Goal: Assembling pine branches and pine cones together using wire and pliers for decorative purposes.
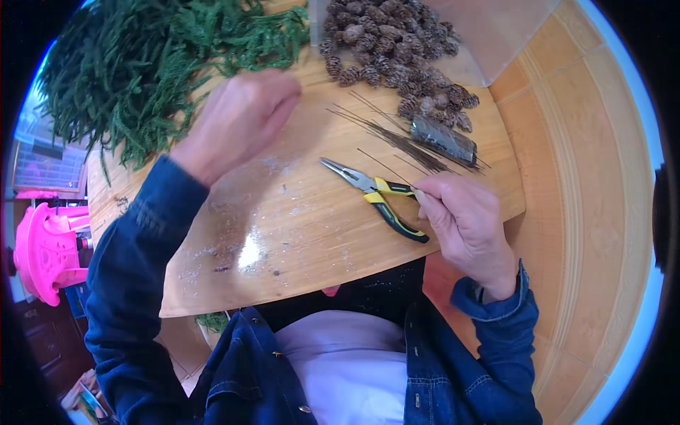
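Here the right hand point(466, 218) pinches a wire point(383, 165); whether the left hand point(241, 117) grips is unclear.

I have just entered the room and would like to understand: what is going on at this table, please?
A person is working at a wooden table. The right hand pinches one thin wire; the left hand is curled near the green sprigs, and whether it holds something is hidden. Pliers lie beside the right hand, with their handles spread. Beyond them are more wires and, farther back, a pile of small cones.
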A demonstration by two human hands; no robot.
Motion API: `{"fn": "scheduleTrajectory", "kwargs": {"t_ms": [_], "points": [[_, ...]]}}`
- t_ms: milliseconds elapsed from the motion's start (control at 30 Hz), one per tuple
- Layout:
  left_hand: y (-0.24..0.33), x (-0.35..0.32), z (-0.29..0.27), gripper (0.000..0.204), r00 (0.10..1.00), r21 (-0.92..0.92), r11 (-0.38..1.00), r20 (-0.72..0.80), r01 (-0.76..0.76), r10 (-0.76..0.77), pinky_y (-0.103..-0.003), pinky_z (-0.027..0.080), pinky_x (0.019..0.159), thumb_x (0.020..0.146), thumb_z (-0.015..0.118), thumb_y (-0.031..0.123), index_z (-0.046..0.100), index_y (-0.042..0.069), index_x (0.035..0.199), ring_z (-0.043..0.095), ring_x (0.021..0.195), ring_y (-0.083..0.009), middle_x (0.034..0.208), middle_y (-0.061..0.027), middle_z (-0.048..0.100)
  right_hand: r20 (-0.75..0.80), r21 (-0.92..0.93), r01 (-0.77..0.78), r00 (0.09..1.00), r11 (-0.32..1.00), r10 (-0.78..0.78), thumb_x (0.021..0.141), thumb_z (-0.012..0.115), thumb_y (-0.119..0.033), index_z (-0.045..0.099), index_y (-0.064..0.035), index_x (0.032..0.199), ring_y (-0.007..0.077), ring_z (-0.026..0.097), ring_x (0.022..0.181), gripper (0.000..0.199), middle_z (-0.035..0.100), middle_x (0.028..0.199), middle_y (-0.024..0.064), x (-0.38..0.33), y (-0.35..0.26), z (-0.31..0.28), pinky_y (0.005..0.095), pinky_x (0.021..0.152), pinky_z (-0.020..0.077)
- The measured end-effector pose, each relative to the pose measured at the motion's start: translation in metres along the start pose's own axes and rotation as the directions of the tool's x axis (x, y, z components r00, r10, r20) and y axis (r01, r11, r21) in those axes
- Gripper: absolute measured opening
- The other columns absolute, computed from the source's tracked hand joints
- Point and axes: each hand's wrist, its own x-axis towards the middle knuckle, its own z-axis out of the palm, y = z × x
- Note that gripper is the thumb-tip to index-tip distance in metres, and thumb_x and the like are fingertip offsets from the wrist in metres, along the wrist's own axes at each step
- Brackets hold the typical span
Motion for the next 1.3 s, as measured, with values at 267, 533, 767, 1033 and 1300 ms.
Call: {"fn": "scheduleTrajectory", "kwargs": {"t_ms": [267, 533, 767, 1033, 1300], "points": [[0.005, 0.075, 0.063, 0.020, 0.993, 0.213, 0.975, 0.078, 0.067, -0.086, -0.046, 0.051, 0.067, 0.083, 0.059, 0.023, 0.060, 0.003, 0.086, 0.062, 0.077, -0.0365, 0.083, -0.0157, 0.064, -0.141, 0.175, -0.116, 0.980, 0.978, 0.142, 0.088, 0.059, 0.001, 0.060, 0.0033, 0.094, 0.0140, 0.060, 0.062, 0.007, 0.060, 0.073, 0.0083, -0.025, 0.008, -0.002, 0.0248, 0.055, 0.0455], [0.012, 0.052, 0.046, 0.024, 0.997, 0.142, 0.987, -0.027, 0.077, -0.074, -0.041, 0.052, 0.067, 0.082, 0.061, 0.024, 0.060, 0.002, 0.090, 0.063, 0.076, -0.0315, 0.083, -0.0153, 0.062, -0.171, 0.236, -0.231, 0.946, 0.944, 0.274, 0.083, 0.063, 0.004, 0.060, 0.0029, 0.093, 0.0280, 0.062, 0.064, 0.011, 0.061, 0.077, 0.0154, -0.038, 0.000, -0.011, 0.0332, 0.060, 0.0496], [0.105, -0.032, -0.020, 0.025, 0.741, -0.766, 0.196, 0.470, 0.612, -0.479, -0.019, 0.045, 0.066, 0.087, 0.062, 0.002, 0.057, -0.003, 0.111, 0.055, 0.074, -0.0053, 0.088, -0.0007, 0.059, -0.190, 0.298, -0.041, 0.977, 0.954, 0.101, 0.083, 0.065, 0.001, 0.061, 0.0025, 0.093, 0.0162, 0.060, 0.058, 0.011, 0.062, 0.073, 0.0096, -0.028, -0.023, 0.014, 0.0272, 0.051, 0.0457], [0.154, -0.088, -0.037, 0.036, 0.666, -0.838, -0.019, 0.448, 0.546, -0.597, -0.021, 0.046, 0.072, 0.084, 0.065, 0.009, 0.054, -0.006, 0.115, 0.057, 0.080, -0.0097, 0.093, -0.0072, 0.062, -0.065, 0.349, 0.118, 0.993, 0.930, -0.102, 0.076, 0.065, 0.006, 0.061, 0.0027, 0.089, 0.0244, 0.058, 0.050, 0.013, 0.061, 0.064, 0.0104, -0.019, -0.058, 0.038, 0.0315, 0.047, 0.0447], [0.157, -0.112, -0.010, 0.025, 0.763, -0.838, 0.403, 0.023, 0.367, -0.646, -0.020, 0.043, 0.063, 0.076, 0.067, -0.002, 0.057, -0.002, 0.099, 0.053, 0.069, -0.0060, 0.087, -0.0051, 0.062, -0.042, 0.344, 0.072, 0.997, 0.936, -0.062, 0.075, 0.066, 0.006, 0.061, 0.0034, 0.087, 0.0255, 0.057, 0.048, 0.014, 0.060, 0.064, 0.0113, -0.025, -0.070, 0.049, 0.0330, 0.046, 0.0443]]}}
